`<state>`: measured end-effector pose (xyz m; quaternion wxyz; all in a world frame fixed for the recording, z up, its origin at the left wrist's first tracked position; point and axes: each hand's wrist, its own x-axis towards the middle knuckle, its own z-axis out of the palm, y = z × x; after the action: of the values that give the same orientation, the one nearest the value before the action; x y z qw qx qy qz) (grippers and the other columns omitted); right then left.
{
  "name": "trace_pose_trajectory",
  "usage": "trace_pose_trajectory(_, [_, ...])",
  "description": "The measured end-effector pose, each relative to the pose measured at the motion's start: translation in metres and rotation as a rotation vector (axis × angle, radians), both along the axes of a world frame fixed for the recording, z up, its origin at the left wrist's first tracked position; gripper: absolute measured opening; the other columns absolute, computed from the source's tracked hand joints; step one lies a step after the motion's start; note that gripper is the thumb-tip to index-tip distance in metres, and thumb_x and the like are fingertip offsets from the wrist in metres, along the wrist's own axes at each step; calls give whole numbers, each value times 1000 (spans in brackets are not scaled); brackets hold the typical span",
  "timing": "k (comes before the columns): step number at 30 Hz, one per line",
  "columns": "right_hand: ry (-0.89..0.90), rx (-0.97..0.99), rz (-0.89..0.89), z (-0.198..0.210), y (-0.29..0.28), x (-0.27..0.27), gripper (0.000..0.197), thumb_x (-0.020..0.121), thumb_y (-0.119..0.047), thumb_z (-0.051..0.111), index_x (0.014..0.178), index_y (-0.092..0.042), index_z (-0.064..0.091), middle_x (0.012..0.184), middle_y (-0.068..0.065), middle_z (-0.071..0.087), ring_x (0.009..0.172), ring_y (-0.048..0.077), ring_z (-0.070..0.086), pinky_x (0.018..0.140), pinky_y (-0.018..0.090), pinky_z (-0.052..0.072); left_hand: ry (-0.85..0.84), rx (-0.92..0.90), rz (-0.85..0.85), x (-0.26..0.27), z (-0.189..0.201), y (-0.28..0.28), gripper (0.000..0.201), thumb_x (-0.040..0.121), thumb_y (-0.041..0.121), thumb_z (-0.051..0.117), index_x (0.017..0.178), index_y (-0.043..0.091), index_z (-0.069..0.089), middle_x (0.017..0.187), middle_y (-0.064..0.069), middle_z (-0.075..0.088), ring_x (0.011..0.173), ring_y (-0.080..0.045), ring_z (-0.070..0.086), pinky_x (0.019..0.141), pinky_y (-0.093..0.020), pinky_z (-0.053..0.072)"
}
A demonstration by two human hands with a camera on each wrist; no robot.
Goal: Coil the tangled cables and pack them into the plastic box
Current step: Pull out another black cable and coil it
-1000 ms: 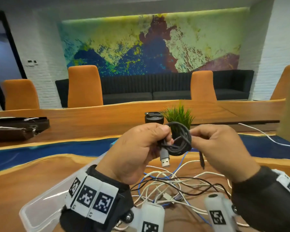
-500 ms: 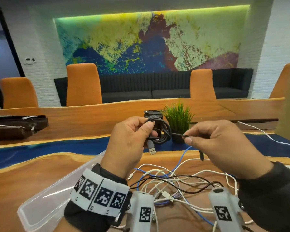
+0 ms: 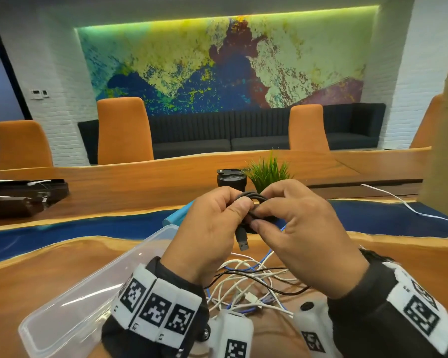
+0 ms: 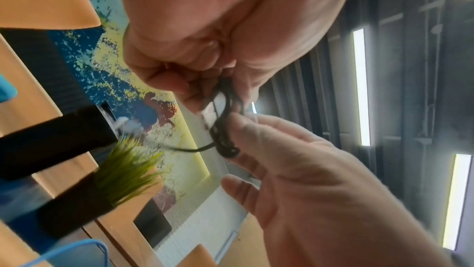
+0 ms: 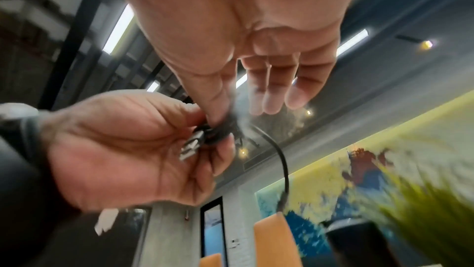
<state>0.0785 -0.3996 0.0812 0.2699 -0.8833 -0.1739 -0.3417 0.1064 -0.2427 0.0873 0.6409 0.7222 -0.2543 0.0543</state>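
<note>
A small black cable coil (image 3: 254, 200) is held up over the table between both hands. My left hand (image 3: 239, 208) grips its left side, and a USB plug (image 3: 242, 240) hangs below. My right hand (image 3: 260, 215) pinches the coil's right side with thumb and forefinger. In the left wrist view the black cable coil (image 4: 225, 131) sits between both hands' fingertips. In the right wrist view a loose black cable tail (image 5: 282, 166) arcs away from the pinch beside the USB plug (image 5: 191, 147). A clear plastic box (image 3: 70, 316) lies low on the left. Tangled white, blue and black cables (image 3: 248, 288) lie under my hands.
A potted grass plant (image 3: 268, 173) and a black cylinder (image 3: 232, 178) stand just behind my hands. A light blue object (image 3: 175, 217) lies beyond the box. A white cable (image 3: 398, 202) trails at the right, dark trays (image 3: 23, 192) sit far left, and brown cardboard (image 3: 445, 125) rises at the right edge.
Half a second ago my right hand held the cable's tail stretched out to the right. It has come back to the coil, and both hands now meet on it.
</note>
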Motion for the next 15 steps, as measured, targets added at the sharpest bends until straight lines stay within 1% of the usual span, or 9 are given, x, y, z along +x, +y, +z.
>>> trace_pose_trajectory(1, [58, 68, 45, 1, 0, 1, 3, 81, -27, 75, 82, -24, 75, 98, -11, 56, 94, 5, 54, 78, 22, 46, 3, -6, -12, -1, 0, 0, 17, 99, 9, 51, 92, 3, 66, 72, -5, 64, 60, -5, 58, 55, -18, 48])
trace_pose_trajectory(2, [155, 175, 110, 3, -1, 2, 9, 78, -25, 76, 75, -17, 72, 94, -6, 58, 91, 6, 55, 79, 20, 45, 7, -11, -26, -1, 1, -1, 16, 98, 8, 52, 93, 2, 66, 72, -6, 64, 61, -6, 59, 54, -19, 49])
trace_pose_trajectory(3, [283, 339, 216, 6, -4, 2, 19, 74, -24, 76, 73, -7, 68, 92, 2, 61, 89, 10, 58, 83, 26, 46, 5, -11, -40, -2, 1, -1, 15, 98, 8, 53, 94, 2, 66, 73, -8, 65, 63, -10, 61, 54, -22, 51])
trace_pose_trajectory(5, [548, 752, 488, 11, -11, 2, 42, 66, -24, 70, 82, 12, 56, 92, 20, 63, 89, 25, 62, 90, 48, 48, -49, 16, -36, -2, 3, 1, 13, 97, 8, 54, 95, 6, 67, 74, -10, 64, 64, -21, 61, 54, -33, 54])
trace_pose_trajectory(7, [692, 1003, 633, 15, -16, 0, 37, 68, -22, 68, 87, 9, 57, 94, 20, 65, 90, 28, 64, 91, 53, 47, -149, 66, -30, 0, 5, 5, 13, 97, 8, 57, 100, 15, 68, 77, -15, 63, 61, -32, 57, 54, -42, 54])
trace_pose_trajectory(10, [698, 1212, 644, 18, -25, 1, 19, 80, -27, 62, 77, -9, 61, 92, 11, 66, 90, 23, 66, 84, 45, 49, -204, 263, -52, 4, 5, 16, 25, 96, 9, 59, 111, 27, 65, 80, -9, 64, 56, -18, 60, 54, -35, 54])
trace_pose_trajectory(12, [631, 1206, 612, 20, -30, 3, 18, 83, -28, 58, 78, -12, 64, 86, 5, 67, 88, 18, 66, 78, 40, 49, -221, 400, -35, 5, 5, 20, 22, 95, 13, 62, 108, 29, 69, 83, 2, 69, 62, -11, 65, 59, -32, 57])
trace_pose_trajectory(14, [521, 1008, 536, 18, -31, 6, 14, 88, -21, 57, 85, -14, 69, 86, 1, 69, 87, 15, 64, 75, 36, 50, -244, 466, -3, 5, 6, 21, 18, 94, 16, 64, 104, 29, 71, 83, 6, 70, 69, -9, 67, 61, -30, 58])
trace_pose_trajectory(15, [433, 841, 455, 17, -32, 6, 13, 91, -16, 58, 88, -17, 71, 87, -2, 70, 88, 12, 64, 77, 33, 51, -251, 449, 7, 4, 7, 20, 17, 94, 16, 64, 103, 27, 72, 81, 6, 70, 67, -7, 66, 58, -27, 56])
